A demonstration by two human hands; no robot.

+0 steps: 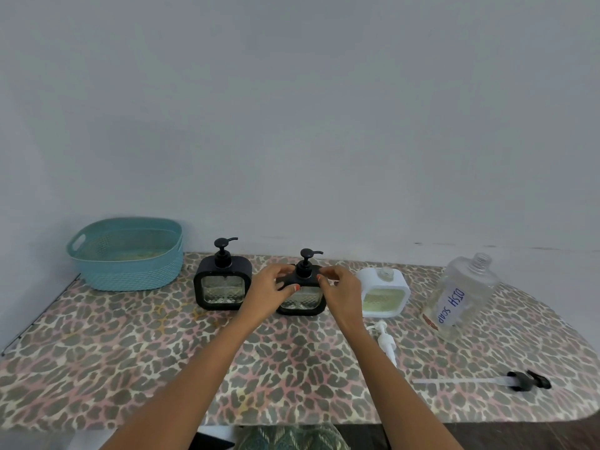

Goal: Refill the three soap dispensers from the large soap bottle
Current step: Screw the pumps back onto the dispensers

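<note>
Three square dispensers stand in a row at the back of the table. The left black dispenser (222,284) has its pump on. My left hand (271,289) and my right hand (341,292) grip the two sides of the middle black dispenser (302,302), which also carries its black pump. The white dispenser (383,292) on the right has an open neck and pale green soap inside. Its white pump (386,342) lies on the table in front of it. The large clear bottle (461,295) labelled DISH SOAP stands uncapped at the right and looks nearly empty.
A teal woven basket (128,254) sits at the back left corner. A black pump with a long tube (519,380) lies near the front right edge. The table (130,368) wears a leopard-print cover and ends against a plain wall.
</note>
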